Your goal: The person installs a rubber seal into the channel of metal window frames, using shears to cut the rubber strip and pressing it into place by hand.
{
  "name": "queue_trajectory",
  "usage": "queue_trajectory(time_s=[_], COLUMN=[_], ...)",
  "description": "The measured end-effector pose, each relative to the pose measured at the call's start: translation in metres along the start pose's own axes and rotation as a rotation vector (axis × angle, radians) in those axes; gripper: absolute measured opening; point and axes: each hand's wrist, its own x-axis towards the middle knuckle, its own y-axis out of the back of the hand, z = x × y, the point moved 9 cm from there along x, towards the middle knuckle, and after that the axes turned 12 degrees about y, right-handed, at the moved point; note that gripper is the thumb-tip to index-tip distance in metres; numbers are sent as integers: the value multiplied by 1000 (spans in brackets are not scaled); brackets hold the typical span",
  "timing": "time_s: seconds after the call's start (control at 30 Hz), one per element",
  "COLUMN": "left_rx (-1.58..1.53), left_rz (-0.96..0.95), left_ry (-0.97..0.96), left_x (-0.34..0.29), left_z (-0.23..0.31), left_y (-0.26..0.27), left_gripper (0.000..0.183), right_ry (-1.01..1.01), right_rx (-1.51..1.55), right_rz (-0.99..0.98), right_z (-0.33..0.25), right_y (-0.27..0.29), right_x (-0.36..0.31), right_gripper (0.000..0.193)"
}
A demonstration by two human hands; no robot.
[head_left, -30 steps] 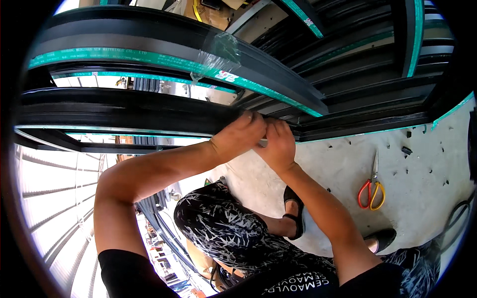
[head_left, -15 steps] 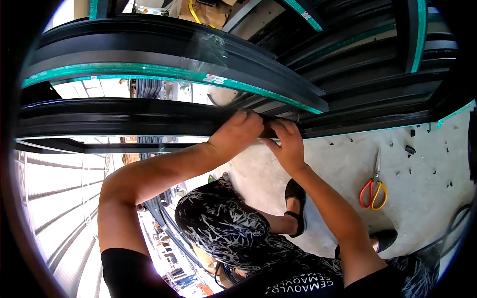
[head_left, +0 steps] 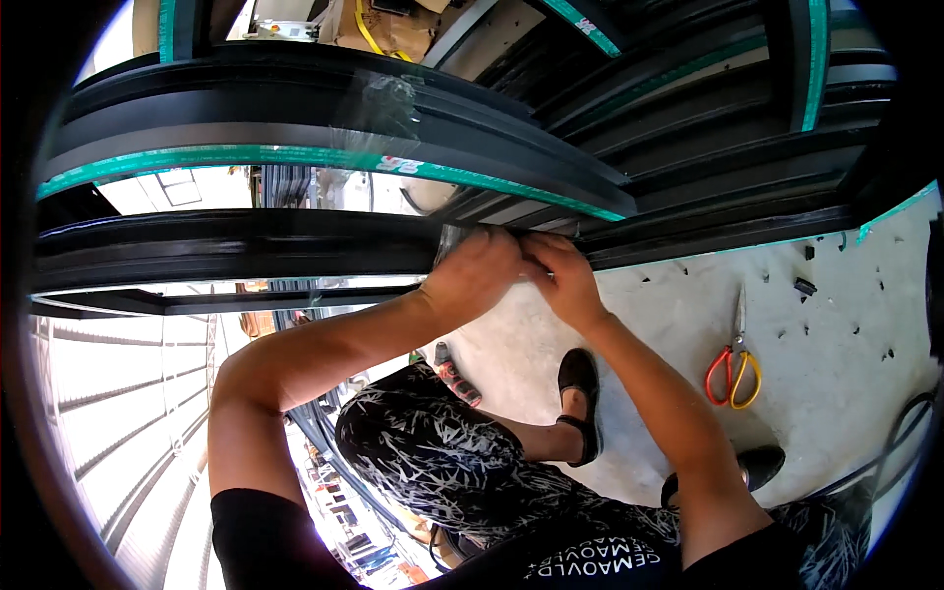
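A long black frame bar (head_left: 246, 246) with lengthwise grooves runs across in front of me. My left hand (head_left: 482, 265) lies against its lower edge, fingers curled and pressed in, the back of the hand toward me. Close beside it, almost touching, my right hand (head_left: 565, 275) has its fingers and thumb drawn together at the same spot on the bar. Whatever the fingertips hold is hidden behind the hands. A shiny clear strip of film or tape (head_left: 450, 241) shows on the bar just by my left fingers.
Another dark bar with green tape (head_left: 295, 155) lies beyond, clear film (head_left: 383, 108) stuck on it. Scissors (head_left: 735, 359) with red and yellow handles lie on the concrete floor (head_left: 669, 324), among small black scraps (head_left: 804, 287). A cable (head_left: 900, 442) curves at the right. Cardboard (head_left: 423, 29) shows behind.
The view has shifted slightly. My hands have drawn closer together, the right thumb tucking in next to my left hand. A red-and-black patterned tool handle beside my knee is now more visible.
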Motion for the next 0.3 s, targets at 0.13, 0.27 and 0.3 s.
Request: queue_trajectory(time_s=[0.13,0.27,0.3], left_rx=[-199,-217,-258], left_rz=[-134,-151,-210], left_ry=[82,137,171], left_x=[7,19,21], left_z=[-1,-5,-6], left_y=[-8,-3,-8], left_gripper=[20,18,18], right_ry=[-83,-101,-105], right_rx=[25,-40,-16], right_rz=[-11,14,19], right_z=[22,23,25], right_y=[-5,-6,-6], right_x=[0,1,1], right_gripper=[21,19,19])
